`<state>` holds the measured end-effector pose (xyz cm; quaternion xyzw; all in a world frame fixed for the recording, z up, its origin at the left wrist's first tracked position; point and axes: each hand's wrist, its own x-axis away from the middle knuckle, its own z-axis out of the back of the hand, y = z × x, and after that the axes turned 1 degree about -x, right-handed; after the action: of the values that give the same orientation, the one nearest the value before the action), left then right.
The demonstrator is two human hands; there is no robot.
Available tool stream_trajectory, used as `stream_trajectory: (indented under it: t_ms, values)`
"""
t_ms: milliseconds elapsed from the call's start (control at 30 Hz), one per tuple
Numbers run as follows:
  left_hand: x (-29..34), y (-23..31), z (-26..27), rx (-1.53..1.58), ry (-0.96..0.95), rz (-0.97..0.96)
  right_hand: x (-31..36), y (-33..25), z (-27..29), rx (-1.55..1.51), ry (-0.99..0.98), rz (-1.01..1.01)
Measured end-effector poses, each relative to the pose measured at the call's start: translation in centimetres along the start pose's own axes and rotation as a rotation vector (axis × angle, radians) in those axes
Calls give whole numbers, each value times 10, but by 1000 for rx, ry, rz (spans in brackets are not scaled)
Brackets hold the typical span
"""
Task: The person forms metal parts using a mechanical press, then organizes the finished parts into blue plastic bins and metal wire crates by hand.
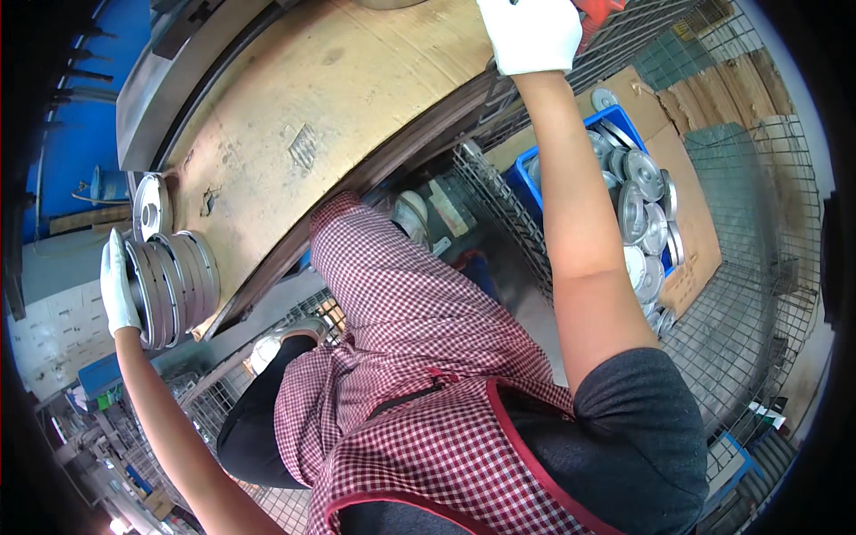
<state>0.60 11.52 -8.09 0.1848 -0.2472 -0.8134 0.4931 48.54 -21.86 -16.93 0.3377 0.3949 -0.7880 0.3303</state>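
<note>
My left hand point(116, 283), in a white glove, lies along the outer face of a row of round metal discs point(174, 287). Its fingers are stretched out flat and touch the end disc; the thumb is not clearly seen. These discs stand on edge at the left end of the cardboard-topped bench point(259, 169). Behind them another metal disc point(152, 207) leans with its hub showing. At the top edge, over the bench's right end, is my right hand point(533, 37), also in a white glove. Its fingers are cut off or hidden, close to a red object point(597, 12).
To my right, a blue crate point(615, 116) heaped with metal discs point(644, 174) sits on cardboard point(700, 223) over a wire cage point(758, 294). A grey metal machine part point(147, 116) borders the bench's far left. Wooden boards point(727, 89) lie at the far right.
</note>
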Motion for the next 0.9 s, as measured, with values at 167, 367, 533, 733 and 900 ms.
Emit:
stream_trajectory:
  t_ms: [167,367,533,733,900]
  values:
    - [0,3,-2,17,10,30,-1,-3,3,87,-5,5]
    - [-1,-2,4,-16,11,35,1,-1,-2,52,43,71]
    - [-2,2,-1,-12,-11,23,4,13,-4,304,125,413]
    - [-6,2,3,-29,-28,77,4,12,-6,181,142,326]
    - [-2,3,-1,-4,-17,77,3,12,-4,186,181,370]
